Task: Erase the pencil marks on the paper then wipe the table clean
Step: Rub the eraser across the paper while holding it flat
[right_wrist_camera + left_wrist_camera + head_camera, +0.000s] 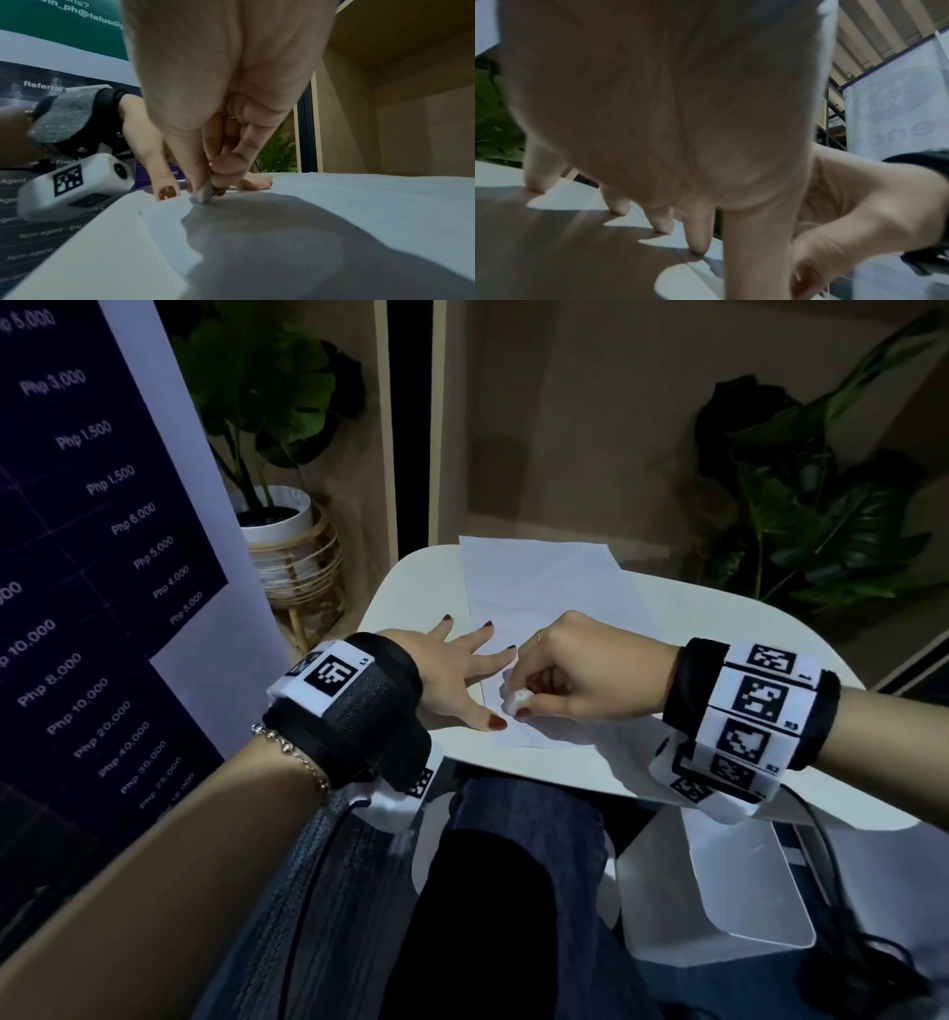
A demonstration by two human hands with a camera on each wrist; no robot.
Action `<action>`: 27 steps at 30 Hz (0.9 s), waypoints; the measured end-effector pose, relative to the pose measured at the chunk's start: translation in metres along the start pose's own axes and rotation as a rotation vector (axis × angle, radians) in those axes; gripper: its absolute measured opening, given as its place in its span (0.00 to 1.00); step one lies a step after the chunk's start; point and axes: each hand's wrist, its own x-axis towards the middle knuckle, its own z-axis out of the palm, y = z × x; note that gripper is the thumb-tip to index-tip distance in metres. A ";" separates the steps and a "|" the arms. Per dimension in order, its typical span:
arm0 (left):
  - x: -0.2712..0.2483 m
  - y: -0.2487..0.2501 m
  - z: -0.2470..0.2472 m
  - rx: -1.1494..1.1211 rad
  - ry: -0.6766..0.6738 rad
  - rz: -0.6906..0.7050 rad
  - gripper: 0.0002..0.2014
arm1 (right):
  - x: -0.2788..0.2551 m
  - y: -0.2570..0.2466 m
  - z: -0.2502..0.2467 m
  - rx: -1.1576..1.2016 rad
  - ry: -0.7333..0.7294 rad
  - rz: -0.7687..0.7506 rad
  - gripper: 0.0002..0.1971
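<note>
A white sheet of paper (544, 593) lies on a small white table (411, 588). My left hand (457, 670) lies flat with spread, straight fingers, pressing down the paper's left edge; the left wrist view shows its fingertips (698, 249) touching the surface. My right hand (565, 675) pinches a small white eraser (516, 701) between thumb and fingers, its end pressed onto the paper beside the left thumb. The right wrist view shows that eraser (204, 195) touching the paper (334, 213). A faint pencil line (484, 693) runs near the left thumb.
A tall banner with price figures (102, 531) stands close on the left. Potted plants stand behind the table at the left (272, 428) and right (821, 505). My legs (488, 891) are under the table's near edge, and a white stand (744, 891) sits lower right.
</note>
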 end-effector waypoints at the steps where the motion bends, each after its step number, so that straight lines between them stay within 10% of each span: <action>1: 0.000 -0.001 0.000 0.002 -0.001 0.001 0.43 | -0.002 -0.001 0.000 0.003 -0.009 -0.005 0.09; 6: 0.001 -0.002 0.001 0.004 -0.006 0.001 0.43 | -0.014 -0.008 -0.006 0.076 -0.167 0.011 0.05; 12: -0.001 -0.001 0.001 0.023 -0.001 0.008 0.43 | -0.001 -0.007 0.000 -0.058 0.098 0.076 0.08; 19: -0.003 -0.001 -0.001 0.048 -0.011 0.016 0.45 | -0.020 -0.017 -0.011 0.151 -0.224 0.110 0.05; 27: -0.014 0.000 -0.010 0.111 -0.011 0.008 0.41 | -0.055 0.028 -0.005 -0.072 -0.004 0.326 0.12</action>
